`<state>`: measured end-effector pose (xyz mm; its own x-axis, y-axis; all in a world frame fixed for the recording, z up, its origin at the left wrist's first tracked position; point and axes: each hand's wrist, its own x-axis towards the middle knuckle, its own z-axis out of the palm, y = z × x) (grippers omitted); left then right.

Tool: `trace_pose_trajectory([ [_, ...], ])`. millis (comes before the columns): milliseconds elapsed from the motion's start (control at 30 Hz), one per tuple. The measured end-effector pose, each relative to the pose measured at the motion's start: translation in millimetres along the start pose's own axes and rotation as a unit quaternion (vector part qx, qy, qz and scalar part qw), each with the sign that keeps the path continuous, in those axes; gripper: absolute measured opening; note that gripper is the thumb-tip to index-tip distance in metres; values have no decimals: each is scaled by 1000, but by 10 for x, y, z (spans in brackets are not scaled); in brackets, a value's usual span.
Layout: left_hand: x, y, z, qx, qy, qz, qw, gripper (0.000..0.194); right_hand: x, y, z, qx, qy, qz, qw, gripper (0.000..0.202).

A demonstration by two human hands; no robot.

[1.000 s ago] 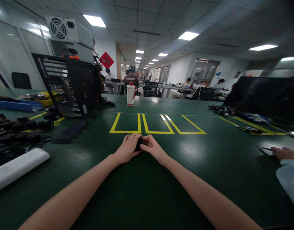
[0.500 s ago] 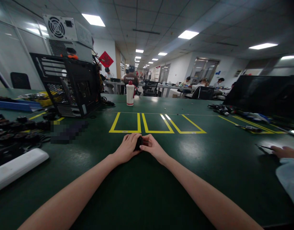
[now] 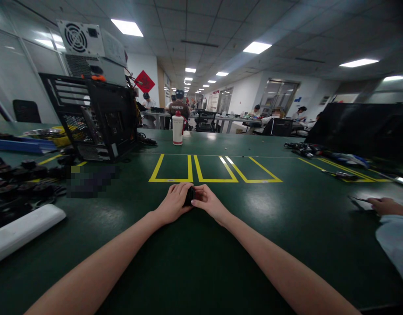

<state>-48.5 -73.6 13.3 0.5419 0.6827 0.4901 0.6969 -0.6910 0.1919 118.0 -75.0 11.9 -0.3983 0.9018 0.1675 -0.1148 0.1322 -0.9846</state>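
Both of my arms reach forward over the dark green table (image 3: 201,262). My left hand (image 3: 175,200) is wrapped around a small black object (image 3: 189,196), its fingers over the top and far side. From the right, my right hand (image 3: 208,201) pinches the same object between thumb and fingers. Much of the object is covered, so its kind does not show. It is held low, at or just above the tabletop, on the near side of the yellow tape outlines (image 3: 217,180).
On the left stand an open black computer case (image 3: 116,118) with power supplies (image 3: 89,41) on top, several black parts (image 3: 20,188) and a white bar (image 3: 27,232). A white bottle (image 3: 178,130) is behind the tape. At right, another person's hand (image 3: 387,206) holds a thin tool.
My hands keep the same grip on the black object in the same spot. The other person's hand at the right has shifted slightly to the left. The view has moved a touch.
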Motion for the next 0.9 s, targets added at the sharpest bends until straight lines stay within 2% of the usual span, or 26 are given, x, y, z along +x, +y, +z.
trace_pose_trajectory([
  [67, -1, -3, -2, 0, -1, -1, 1000, 56, -10, -5, -1, -3, -2, -5, 1000, 36],
  [233, 0, -8, 11, -4, 5, 1, 1000, 56, -19, -28, 8, -27, 20, -23, 999, 24],
  [400, -4, -6, 9, -8, 3, -3, 1000, 55, 10, -19, -7, -27, 26, 12, 999, 31],
  [667, -4, 8, -19, -8, -3, -4, 1000, 57, -5, -22, -20, 20, -28, -1, 999, 37],
  [800, 4, 6, -2, -5, 2, -1, 1000, 55, 6, -9, -6, -1, 7, -20, 1000, 25],
  [900, 6, -3, 13, -2, 4, -1, 1000, 55, 26, 13, -9, -23, 31, -20, 999, 26],
])
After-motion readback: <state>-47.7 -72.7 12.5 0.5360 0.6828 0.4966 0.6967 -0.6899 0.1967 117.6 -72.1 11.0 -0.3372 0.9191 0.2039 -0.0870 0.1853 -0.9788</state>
